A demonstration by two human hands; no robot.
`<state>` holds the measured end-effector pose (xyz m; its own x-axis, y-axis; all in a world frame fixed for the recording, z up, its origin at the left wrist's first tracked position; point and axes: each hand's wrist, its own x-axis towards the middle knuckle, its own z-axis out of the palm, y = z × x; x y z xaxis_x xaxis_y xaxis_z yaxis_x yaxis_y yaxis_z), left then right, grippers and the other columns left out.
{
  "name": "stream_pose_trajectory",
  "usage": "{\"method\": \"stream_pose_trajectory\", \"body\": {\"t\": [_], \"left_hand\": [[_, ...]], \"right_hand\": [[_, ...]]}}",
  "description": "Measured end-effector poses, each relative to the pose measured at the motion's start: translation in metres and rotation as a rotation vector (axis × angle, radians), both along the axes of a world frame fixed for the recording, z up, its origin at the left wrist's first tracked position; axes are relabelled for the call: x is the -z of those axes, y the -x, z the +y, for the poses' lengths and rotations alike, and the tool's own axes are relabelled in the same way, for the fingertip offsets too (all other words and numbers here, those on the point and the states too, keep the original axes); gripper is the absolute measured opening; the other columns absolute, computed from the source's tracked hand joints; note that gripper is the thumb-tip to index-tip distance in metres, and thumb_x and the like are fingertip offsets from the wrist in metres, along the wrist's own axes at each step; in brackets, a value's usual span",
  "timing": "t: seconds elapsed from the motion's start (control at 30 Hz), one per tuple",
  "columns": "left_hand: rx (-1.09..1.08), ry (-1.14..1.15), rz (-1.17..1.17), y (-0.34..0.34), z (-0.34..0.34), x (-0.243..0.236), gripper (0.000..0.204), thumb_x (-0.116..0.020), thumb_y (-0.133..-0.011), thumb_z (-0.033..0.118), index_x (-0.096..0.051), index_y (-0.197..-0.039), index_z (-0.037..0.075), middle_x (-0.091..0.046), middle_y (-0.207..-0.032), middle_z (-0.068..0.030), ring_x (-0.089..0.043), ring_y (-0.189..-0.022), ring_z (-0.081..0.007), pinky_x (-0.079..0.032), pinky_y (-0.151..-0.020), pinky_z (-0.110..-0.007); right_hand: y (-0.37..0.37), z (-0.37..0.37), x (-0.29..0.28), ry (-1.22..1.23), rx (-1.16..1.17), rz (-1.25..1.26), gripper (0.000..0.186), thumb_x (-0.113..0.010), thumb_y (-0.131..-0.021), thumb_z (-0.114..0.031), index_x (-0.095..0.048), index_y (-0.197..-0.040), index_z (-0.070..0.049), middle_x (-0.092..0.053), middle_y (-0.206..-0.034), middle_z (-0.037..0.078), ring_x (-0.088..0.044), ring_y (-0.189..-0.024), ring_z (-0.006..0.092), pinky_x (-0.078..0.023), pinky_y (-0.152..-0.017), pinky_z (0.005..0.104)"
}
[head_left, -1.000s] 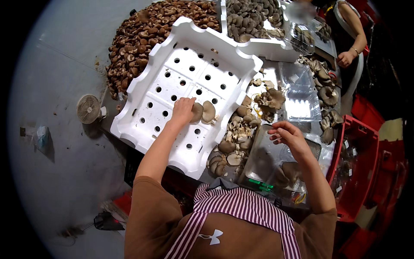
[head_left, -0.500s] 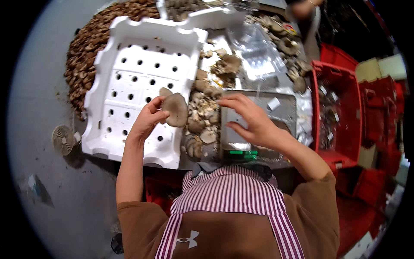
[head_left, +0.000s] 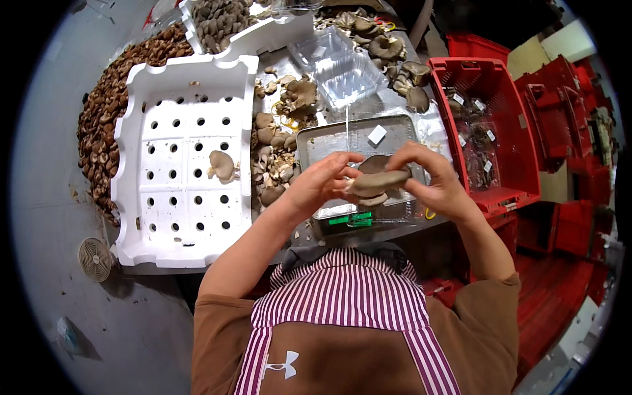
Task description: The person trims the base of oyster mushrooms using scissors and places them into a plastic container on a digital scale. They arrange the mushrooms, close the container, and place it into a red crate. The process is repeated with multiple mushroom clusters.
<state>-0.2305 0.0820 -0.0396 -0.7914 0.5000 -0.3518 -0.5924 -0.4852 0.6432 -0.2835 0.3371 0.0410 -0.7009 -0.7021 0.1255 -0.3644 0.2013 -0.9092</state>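
Observation:
Over the scale, my left hand (head_left: 324, 179) pinches the pale stem end of grey-brown oyster mushrooms (head_left: 376, 184). The fingers of my right hand (head_left: 436, 179) close on the right edge of the same cap. Another cap shows just behind it, and a smaller piece hangs below. Beneath my hands is the scale (head_left: 313, 141), with a metal top and a green display; clear plastic, partly hidden, shows around its front. A single oyster mushroom (head_left: 222, 164) lies in the white foam box (head_left: 146, 253) to the left.
Loose oyster mushrooms (head_left: 266, 161) lie between box and scale. Clear plastic tubs (head_left: 345, 76) rest behind the scale. A red crate (head_left: 513, 164) with packed tubs stands at right. Brown mushrooms (head_left: 99, 138) are heaped far left, near a round fan (head_left: 95, 259).
My left hand has carried a mushroom from over the foam box to over the scale. My right hand, open and apart before, now grips its edge. The view has shifted.

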Motion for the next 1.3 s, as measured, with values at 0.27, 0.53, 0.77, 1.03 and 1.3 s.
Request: {"method": "stream_pose_trajectory", "body": {"t": [0.27, 0.53, 0.77, 1.03, 1.3], "left_hand": [[0.122, 1.375, 1.132, -0.025, 0.052, 0.038, 0.083, -0.083, -0.072, 0.035, -0.046, -0.142, 0.009, -0.049, -0.140, -0.0162, -0.040, -0.136, -0.0353, -0.034, -0.110, -0.050], [0.075, 1.632, 1.438, -0.017, 0.069, 0.071, 0.060, -0.078, -0.070, 0.017, -0.056, -0.125, 0.008, -0.050, -0.135, -0.0166, -0.042, -0.135, -0.0358, -0.029, -0.114, -0.054], [0.031, 1.454, 1.329, -0.022, 0.063, 0.074, 0.034, -0.076, -0.067, 0.012, -0.060, -0.097, 0.008, -0.056, -0.101, -0.0111, -0.055, -0.101, -0.0306, -0.040, -0.096, -0.046], [-0.144, 1.377, 1.195, -0.024, 0.060, 0.074, 0.038, -0.078, -0.067, 0.013, -0.058, -0.098, 0.007, -0.058, -0.097, -0.0104, -0.054, -0.099, -0.0310, -0.041, -0.092, -0.044], [-0.076, 1.485, 0.958, -0.029, 0.067, 0.077, 0.069, -0.085, -0.064, 0.020, -0.051, -0.122, 0.004, -0.047, -0.133, -0.0201, -0.042, -0.130, -0.0393, -0.034, -0.108, -0.051]], "right_hand": [[-0.028, 0.069, 0.024, -0.346, 0.283, -0.069, 0.024, -0.065, -0.080, 0.000, -0.061, -0.103, 0.000, -0.064, -0.092, 0.011, -0.063, -0.087, 0.0222, -0.050, -0.080, 0.0332], [-0.037, 0.050, 0.063, -0.559, 0.286, 0.227, 0.024, -0.068, -0.079, -0.005, -0.058, -0.100, -0.003, -0.062, -0.094, 0.015, -0.062, -0.090, 0.0368, -0.050, -0.077, 0.0449], [-0.038, 0.021, 0.082, -0.539, 0.275, 0.345, 0.026, -0.071, -0.077, -0.007, -0.057, -0.099, -0.004, -0.060, -0.093, 0.015, -0.061, -0.090, 0.0355, -0.049, -0.076, 0.0452], [-0.036, 0.003, 0.099, -0.500, 0.304, 0.409, 0.040, -0.072, -0.079, -0.007, -0.056, -0.115, -0.002, -0.058, -0.104, 0.016, -0.059, -0.097, 0.0366, -0.049, -0.083, 0.0444], [-0.044, 0.014, 0.105, -0.350, 0.432, 0.354, 0.032, -0.068, -0.082, -0.001, -0.061, -0.113, 0.000, -0.060, -0.110, 0.018, -0.059, -0.103, 0.0377, -0.048, -0.090, 0.0423]]}}
